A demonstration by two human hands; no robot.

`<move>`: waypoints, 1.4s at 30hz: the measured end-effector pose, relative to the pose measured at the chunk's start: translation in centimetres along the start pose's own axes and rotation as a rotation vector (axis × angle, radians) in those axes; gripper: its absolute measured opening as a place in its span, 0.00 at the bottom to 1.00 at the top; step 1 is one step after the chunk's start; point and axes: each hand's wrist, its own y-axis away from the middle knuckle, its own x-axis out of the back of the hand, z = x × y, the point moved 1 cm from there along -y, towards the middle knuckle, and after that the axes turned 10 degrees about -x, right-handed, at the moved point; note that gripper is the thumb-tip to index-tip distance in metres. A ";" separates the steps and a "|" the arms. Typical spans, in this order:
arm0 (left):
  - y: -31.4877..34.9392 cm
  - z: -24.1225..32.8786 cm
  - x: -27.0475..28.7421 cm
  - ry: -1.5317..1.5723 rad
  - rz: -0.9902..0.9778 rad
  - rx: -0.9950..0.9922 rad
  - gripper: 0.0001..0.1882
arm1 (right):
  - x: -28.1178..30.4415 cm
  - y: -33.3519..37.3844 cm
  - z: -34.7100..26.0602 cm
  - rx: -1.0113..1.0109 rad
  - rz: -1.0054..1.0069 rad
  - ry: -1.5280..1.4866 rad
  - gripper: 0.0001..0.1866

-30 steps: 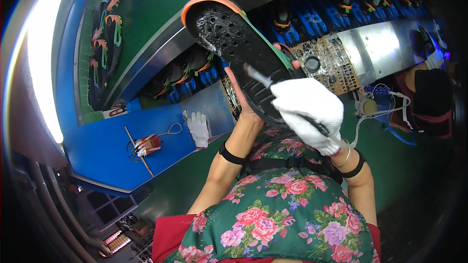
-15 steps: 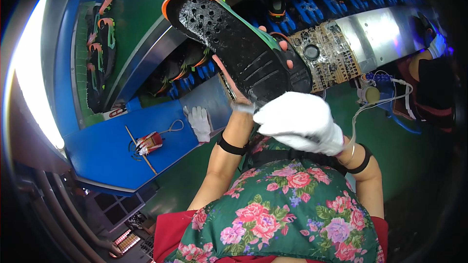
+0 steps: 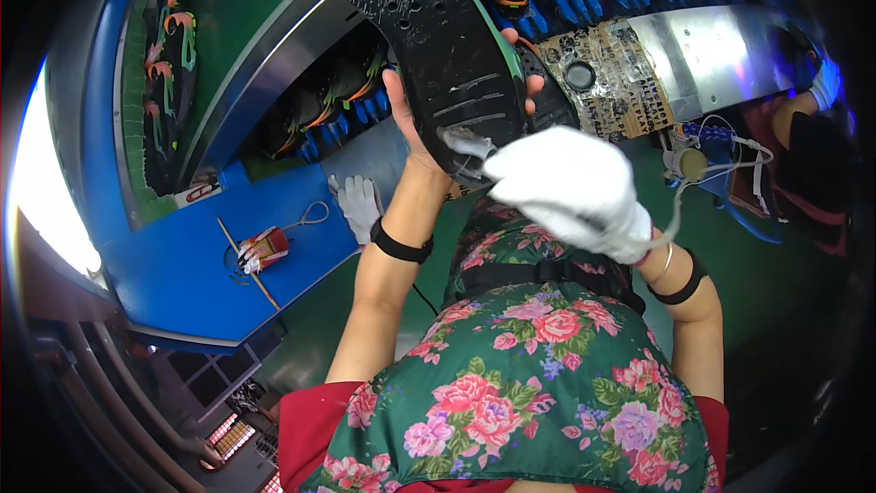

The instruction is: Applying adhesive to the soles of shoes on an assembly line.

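My bare left hand grips a shoe from beneath, thumb on one side and fingertips showing at the other. The shoe's black underside faces me, with small holes at its far end, grooves across the middle and a wet shine in places. Green and orange trim shows along its edge. My right hand, in a white glove, is closed on a brush whose pale, flat tip touches the near end of the underside. The glove hides its handle. A second black shoe lies behind the held one.
On the blue table at left are a white glove and a red can with a stick and wire loop. Shoes stand on a green conveyor. Taped cardboard covers part of the metal ledge. At right is a co-worker's gloved hand.
The shoe has moved away from me and turned more upright in the picture. The brush tip has come onto its near end. My right hand has shifted slightly farther away.
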 end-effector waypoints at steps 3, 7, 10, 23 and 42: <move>-0.6 0.7 -0.2 -0.047 -0.102 -0.014 0.63 | -0.3 0.2 -1.2 0.007 -0.165 -0.166 0.14; -0.5 1.3 -0.1 -0.134 -0.158 0.072 0.64 | 0.5 -0.6 -0.3 -0.179 -0.128 -0.333 0.09; -0.5 0.9 -0.4 0.012 -0.133 0.151 0.65 | 0.2 -0.7 -0.2 0.005 -0.060 0.003 0.14; -0.1 3.1 -0.6 -0.500 0.263 0.304 0.52 | -0.8 1.0 -1.2 0.037 -0.225 0.066 0.15; 3.4 1.2 0.9 0.289 0.199 0.172 0.40 | 2.6 -5.7 1.6 -0.058 0.082 0.170 0.10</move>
